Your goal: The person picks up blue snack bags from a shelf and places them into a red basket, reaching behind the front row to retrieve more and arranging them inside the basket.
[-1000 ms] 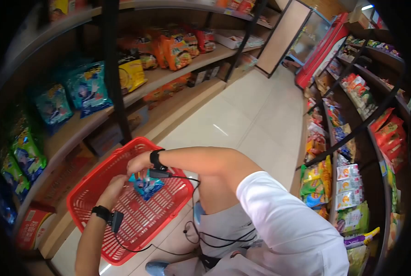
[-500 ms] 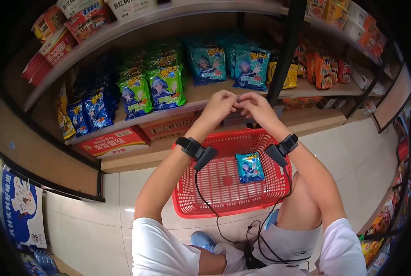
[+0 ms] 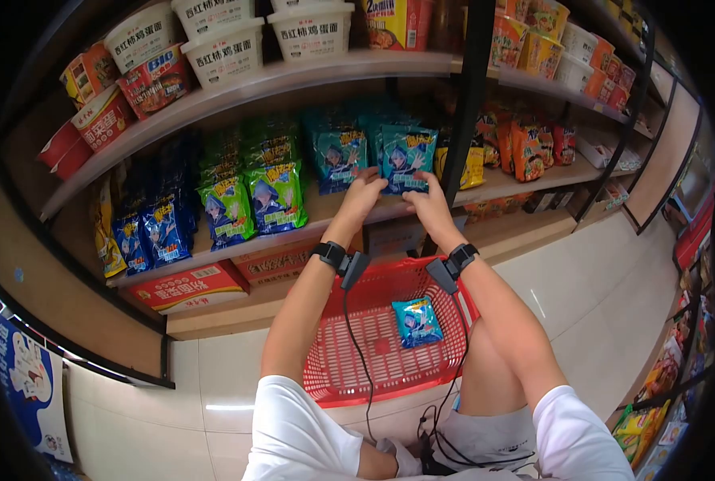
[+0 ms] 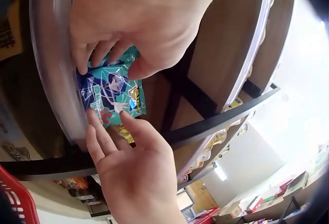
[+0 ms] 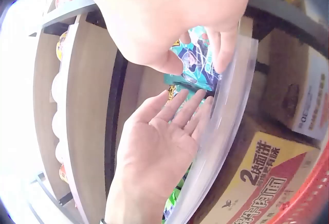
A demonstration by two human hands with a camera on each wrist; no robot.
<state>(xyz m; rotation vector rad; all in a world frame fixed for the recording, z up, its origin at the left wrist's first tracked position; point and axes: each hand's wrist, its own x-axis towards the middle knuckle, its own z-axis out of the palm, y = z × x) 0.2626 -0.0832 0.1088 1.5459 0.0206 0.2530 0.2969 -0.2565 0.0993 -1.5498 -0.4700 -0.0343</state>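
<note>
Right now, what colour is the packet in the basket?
The packet is mostly teal; best view: head.

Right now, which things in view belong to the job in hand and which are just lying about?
Seemingly in the job:
front right teal shelf packet
red shopping basket
teal packet inside it

Just lying about:
green cartoon packets
blue cartoon packets
white tomato-egg noodle tubs

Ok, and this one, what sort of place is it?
Most likely a grocery or convenience store: matching teal packets stand in rows, white noodle tubs are stacked on the upper shelf, and there's a red shopping basket in front.
</note>
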